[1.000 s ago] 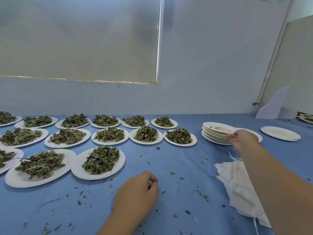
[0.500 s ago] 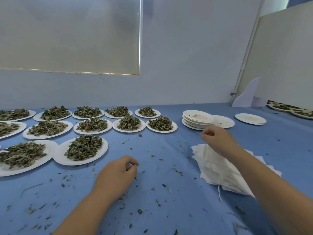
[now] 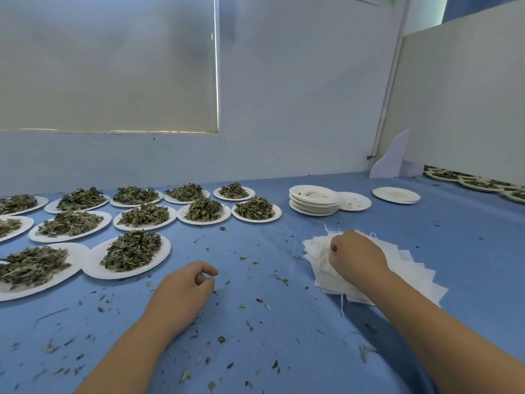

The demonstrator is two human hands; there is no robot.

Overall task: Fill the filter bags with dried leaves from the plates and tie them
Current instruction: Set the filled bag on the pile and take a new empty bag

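Atop the filter bags [image 3: 412, 270], right hand [image 3: 358, 257] grips one; left hand [image 3: 184, 291] rests loosely curled, empty.

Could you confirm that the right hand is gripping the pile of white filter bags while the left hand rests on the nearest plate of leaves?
Not quite. In the head view the left hand rests on the blue table, clear of the nearest plate; the right hand does grip the filter bags.
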